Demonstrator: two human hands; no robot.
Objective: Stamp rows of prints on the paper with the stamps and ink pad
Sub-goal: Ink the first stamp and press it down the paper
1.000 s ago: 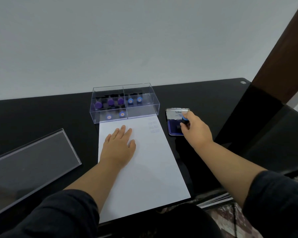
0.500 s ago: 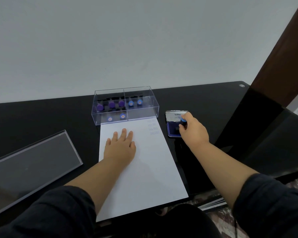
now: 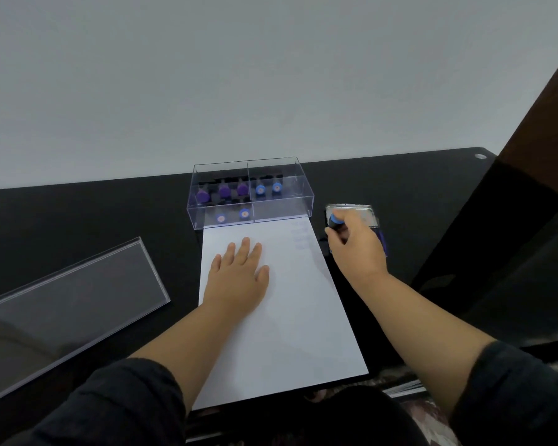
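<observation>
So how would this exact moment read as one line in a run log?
step: inking stamp | right hand: grips blue-capped stamp over ink pad | left hand: flat on paper | prints: faint, paper's top right

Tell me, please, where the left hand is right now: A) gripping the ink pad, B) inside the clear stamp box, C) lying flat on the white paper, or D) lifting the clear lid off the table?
C: the left hand lies with straight fingers flat on the white paper, apart from the box and lid.

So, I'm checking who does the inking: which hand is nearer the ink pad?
Right. The right hand grips a blue stamp over the ink pad; the left hand lies flat on the paper, well left of it.
</observation>
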